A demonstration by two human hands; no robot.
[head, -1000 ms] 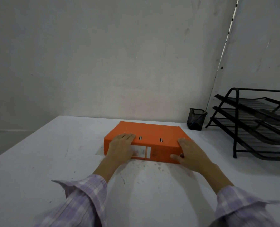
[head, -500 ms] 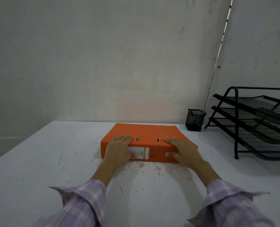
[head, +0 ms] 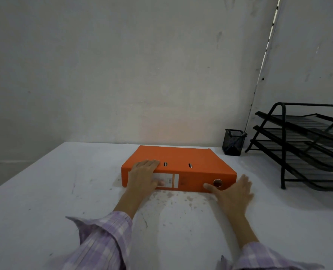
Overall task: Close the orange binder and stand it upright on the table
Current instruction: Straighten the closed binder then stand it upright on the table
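Observation:
The orange binder [head: 185,162] lies flat and closed on the white table [head: 45,191], its spine with a white label and a round finger hole facing me. My left hand [head: 143,175] rests over the binder's near left corner, fingers on the top cover and thumb on the spine label. At the spine's right end is my right hand [head: 232,190], fingers spread; its thumb touches the spine just below the finger hole, the other fingers reach past the binder's right corner.
A black mesh pen cup [head: 233,142] stands at the back right by the wall. A black three-tier wire tray rack [head: 307,145] fills the right side of the table. The wall runs just behind the binder.
My right hand has slid off the binder's top cover, rightward and down to the spine's right end, uncovering the finger hole. The left hand has stayed put.

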